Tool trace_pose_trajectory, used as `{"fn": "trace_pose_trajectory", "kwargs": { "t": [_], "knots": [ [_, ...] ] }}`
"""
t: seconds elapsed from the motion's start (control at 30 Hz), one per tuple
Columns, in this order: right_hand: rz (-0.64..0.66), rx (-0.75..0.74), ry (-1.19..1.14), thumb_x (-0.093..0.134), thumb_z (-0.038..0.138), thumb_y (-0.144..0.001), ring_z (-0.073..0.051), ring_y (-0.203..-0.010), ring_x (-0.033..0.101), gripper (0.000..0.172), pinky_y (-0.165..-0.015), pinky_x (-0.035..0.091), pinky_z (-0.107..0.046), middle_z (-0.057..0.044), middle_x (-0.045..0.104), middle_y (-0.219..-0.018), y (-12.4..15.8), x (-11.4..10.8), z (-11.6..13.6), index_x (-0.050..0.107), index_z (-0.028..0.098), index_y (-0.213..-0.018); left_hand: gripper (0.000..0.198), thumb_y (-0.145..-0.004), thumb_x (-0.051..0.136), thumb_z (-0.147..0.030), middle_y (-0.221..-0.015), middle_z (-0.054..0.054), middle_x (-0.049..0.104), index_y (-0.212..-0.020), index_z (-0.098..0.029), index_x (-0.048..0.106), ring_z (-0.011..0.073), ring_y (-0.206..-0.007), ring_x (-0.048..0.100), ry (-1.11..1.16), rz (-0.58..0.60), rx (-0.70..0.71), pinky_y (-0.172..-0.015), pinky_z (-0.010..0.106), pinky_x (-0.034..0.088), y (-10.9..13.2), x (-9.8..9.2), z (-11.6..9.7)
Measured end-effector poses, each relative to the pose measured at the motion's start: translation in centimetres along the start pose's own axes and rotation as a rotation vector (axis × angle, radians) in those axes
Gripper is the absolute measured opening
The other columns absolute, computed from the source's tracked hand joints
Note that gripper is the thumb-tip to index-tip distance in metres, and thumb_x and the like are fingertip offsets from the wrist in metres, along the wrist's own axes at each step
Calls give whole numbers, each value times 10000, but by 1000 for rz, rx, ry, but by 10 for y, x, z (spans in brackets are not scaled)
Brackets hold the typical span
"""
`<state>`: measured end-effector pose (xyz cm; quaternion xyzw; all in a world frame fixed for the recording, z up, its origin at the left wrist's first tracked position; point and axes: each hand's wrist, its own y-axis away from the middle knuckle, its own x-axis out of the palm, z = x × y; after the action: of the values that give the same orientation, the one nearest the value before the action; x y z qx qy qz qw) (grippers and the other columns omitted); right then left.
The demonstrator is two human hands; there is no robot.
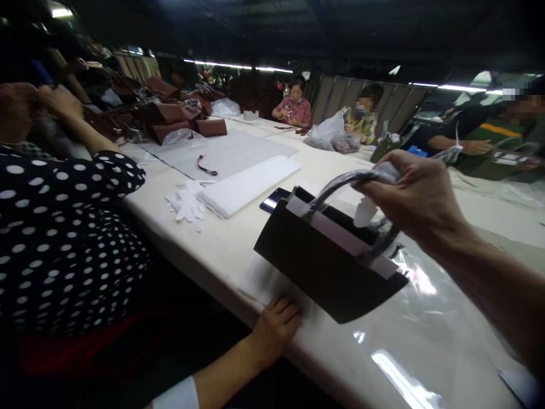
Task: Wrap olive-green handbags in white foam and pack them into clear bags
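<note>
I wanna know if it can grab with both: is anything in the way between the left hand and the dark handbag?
Nothing visible is. The left hand rests at the table's edge; the dark handbag hangs from the right hand by its wrapped handles, with only open space showing between.

Strip lights (pixel 238 66) glow beneath an apparently beamed ceiling (pixel 264 28).

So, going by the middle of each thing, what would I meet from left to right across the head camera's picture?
Spotted shirt → white gloves → stack of white sheets → phone → dark bag → right hand, gripping the bag's handles.
</note>
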<state>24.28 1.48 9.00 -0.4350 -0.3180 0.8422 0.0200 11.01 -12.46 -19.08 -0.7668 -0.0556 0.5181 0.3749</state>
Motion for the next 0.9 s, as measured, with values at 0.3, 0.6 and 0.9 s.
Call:
{"fn": "trace_pose_trajectory", "kwargs": {
  "t": [0.3, 0.6, 0.9],
  "knots": [
    [171, -251, -56, 571, 227, -663, -71, -447, 323, 155, -432, 241, -216, 41, 399, -473, 13, 53, 30, 432, 184, -607, 172, -805, 482, -126, -873, 55, 657, -919, -175, 602, 146, -820, 612, 123, -21, 4, -790, 317, 542, 18, -17, 17],
    [372, -285, -4, 591, 255, -688, -85, -429, 395, 93, -406, 297, -217, 35, 474, -496, 11, 36, 39, 559, 199, -756, 243, -802, 478, -153, -935, 86, 648, -1019, -171, 586, 190, -877, 602, 172, -14, -93, -801, 371, 531, 18, -30, 31],
    [335, 695, -620, 613, 436, -762, -162, -877, 588, 438, -759, 471, -275, -64, 595, -1057, -50, 68, -88, 528, 224, -1135, 290, -838, 419, -200, -878, 0, 682, -1054, -248, 606, 128, -783, 630, 22, -156, 36, -788, 233, 525, 36, -17, 49]
  ]
}}
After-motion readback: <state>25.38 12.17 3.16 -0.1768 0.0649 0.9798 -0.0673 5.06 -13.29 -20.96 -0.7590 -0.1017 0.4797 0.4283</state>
